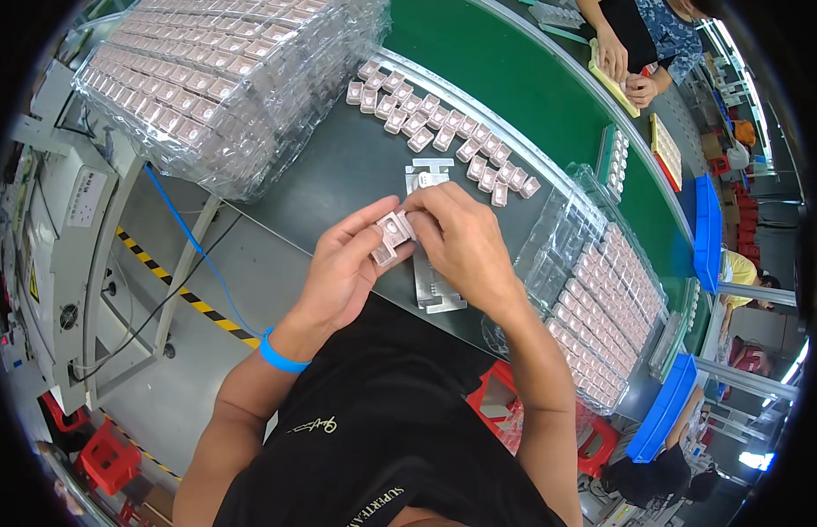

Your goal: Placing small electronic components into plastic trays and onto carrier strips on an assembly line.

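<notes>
Found left hand [338, 263] grasping a small box-like pale pink part [392, 232] between thumb and fingers, open recess facing up. Found right hand [465, 237] curled, palm down, pinching the same part at its right edge with thumb and forefinger. Could not tell, behind the fingertips, whether to count one piece there or two joined. Located the part above the near edge of the dark worktable [325, 171], just left of a metal fixture [436, 285] lying partly beneath right hand and forearm.

Noted a blue wristband [284, 353] on the left wrist. Observed, beyond the hands, a cluster of loose pale pink parts [443, 138] set in uneven rows along the table's far side. Recorded a tall stack of clear trays [285, 132] to the left, filled with similar parts, and a clear plastic tray [542, 233] to the right, likewise loaded in rows.

Sighted a green conveyor belt [505, 48] past the table and, on its far side, a co-worker's hands [612, 57] on a cream tray [599, 70]. Logged two blue bins [707, 233] at the right and a red stool [110, 457] on the floor at lower left.
</notes>
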The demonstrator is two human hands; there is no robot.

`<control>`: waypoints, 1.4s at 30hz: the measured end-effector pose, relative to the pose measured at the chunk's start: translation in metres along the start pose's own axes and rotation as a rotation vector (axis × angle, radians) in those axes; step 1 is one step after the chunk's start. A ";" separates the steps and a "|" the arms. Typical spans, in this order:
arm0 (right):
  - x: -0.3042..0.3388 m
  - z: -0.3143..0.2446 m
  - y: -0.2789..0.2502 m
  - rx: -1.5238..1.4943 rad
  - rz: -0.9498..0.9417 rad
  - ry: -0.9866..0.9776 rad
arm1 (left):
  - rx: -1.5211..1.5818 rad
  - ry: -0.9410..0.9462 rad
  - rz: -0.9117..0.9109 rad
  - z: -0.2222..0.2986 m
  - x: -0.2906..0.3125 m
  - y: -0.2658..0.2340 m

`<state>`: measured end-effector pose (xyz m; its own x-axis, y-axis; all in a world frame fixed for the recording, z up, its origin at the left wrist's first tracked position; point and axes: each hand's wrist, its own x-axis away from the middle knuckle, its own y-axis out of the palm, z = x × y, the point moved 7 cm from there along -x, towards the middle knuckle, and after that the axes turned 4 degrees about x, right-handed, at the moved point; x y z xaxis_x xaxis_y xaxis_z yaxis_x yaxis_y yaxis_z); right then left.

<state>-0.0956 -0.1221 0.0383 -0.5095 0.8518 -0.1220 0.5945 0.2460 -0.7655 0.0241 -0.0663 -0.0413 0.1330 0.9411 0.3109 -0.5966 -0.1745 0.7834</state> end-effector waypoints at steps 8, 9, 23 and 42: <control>0.010 -0.004 -0.002 0.025 0.135 -0.069 | 0.129 -0.002 -0.043 -0.003 -0.001 0.002; 0.010 -0.004 -0.003 0.020 0.136 -0.070 | 0.129 -0.005 -0.044 -0.004 -0.001 0.003; 0.016 -0.001 -0.004 -0.099 0.257 0.025 | -0.027 0.019 0.052 -0.007 0.000 0.005; 0.025 -0.017 -0.013 0.046 0.198 0.011 | 0.006 0.117 -0.005 -0.007 0.008 0.021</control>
<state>-0.1053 -0.0966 0.0560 -0.3781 0.8866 -0.2664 0.6535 0.0518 -0.7551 0.0068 -0.0608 -0.0260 0.0424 0.9693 0.2424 -0.5915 -0.1712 0.7880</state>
